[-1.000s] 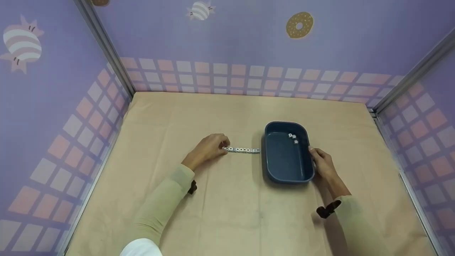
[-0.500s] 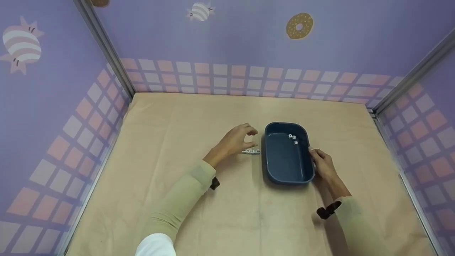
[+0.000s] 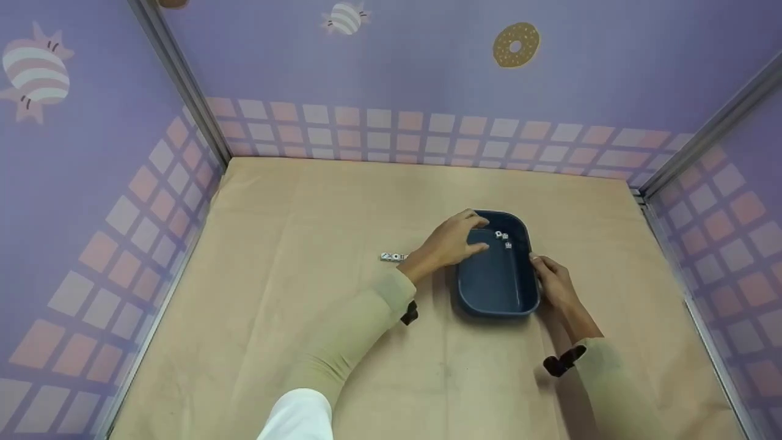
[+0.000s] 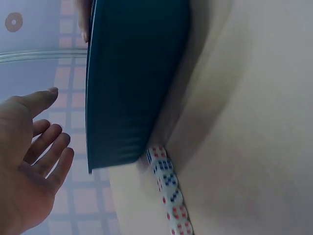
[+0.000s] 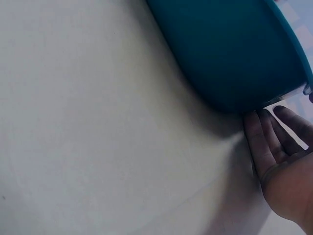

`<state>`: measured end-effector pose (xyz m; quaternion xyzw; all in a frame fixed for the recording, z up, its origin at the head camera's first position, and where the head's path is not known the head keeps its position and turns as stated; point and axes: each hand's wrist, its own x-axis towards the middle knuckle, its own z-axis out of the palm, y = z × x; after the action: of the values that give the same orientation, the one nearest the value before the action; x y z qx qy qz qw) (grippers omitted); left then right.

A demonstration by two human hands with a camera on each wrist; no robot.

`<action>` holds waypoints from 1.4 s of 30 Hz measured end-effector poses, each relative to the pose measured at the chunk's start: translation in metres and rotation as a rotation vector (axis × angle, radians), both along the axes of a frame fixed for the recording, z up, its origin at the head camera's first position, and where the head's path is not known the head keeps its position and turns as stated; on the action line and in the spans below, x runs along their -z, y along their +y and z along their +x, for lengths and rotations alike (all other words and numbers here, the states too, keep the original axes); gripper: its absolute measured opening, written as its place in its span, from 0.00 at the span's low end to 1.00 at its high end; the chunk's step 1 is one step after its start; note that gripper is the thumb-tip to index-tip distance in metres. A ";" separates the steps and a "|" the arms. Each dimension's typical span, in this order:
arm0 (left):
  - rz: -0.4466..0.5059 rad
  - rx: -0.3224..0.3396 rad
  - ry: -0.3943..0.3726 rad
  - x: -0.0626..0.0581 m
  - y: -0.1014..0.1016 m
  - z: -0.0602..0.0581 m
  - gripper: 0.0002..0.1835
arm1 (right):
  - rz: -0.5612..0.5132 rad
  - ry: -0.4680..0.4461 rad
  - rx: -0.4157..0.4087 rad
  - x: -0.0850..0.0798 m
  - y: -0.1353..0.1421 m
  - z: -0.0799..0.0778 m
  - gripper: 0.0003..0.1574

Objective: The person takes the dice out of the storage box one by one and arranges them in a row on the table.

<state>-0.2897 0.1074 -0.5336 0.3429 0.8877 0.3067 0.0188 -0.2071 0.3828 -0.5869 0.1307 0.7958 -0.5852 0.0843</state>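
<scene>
A dark blue rectangular tub (image 3: 495,284) stands on the table with three white dice (image 3: 503,237) inside it, toward its far right. My left hand (image 3: 452,239) is over the tub's left rim, thumb and fingers spread apart and nothing between them. Underneath that wrist runs a straight row of white dice (image 3: 391,257) with red and blue pips; the left wrist view shows its row of dice (image 4: 171,193) reaching to the tub's base. At the tub's right side, my right hand (image 3: 551,278) holds it, thumb at the rim and fingers (image 5: 259,139) against the outer wall low down.
A creased beige cloth (image 3: 305,208) covers the table. Purple walls (image 3: 391,67) with a pink and white check border close off the back and both sides, joined by metal posts (image 3: 189,85).
My left hand has let go of the left end of the dice row and moved right, over the tub's rim. The right hand and the tub have stayed in place.
</scene>
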 end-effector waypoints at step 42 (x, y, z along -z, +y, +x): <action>-0.082 -0.039 -0.198 0.054 0.091 0.002 0.23 | 0.034 0.044 0.005 -0.014 -0.008 0.008 0.35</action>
<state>-0.2875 0.1985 -0.5875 0.2928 0.8998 0.3027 0.1143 -0.1994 0.3748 -0.5729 0.1212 0.8070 -0.5746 0.0631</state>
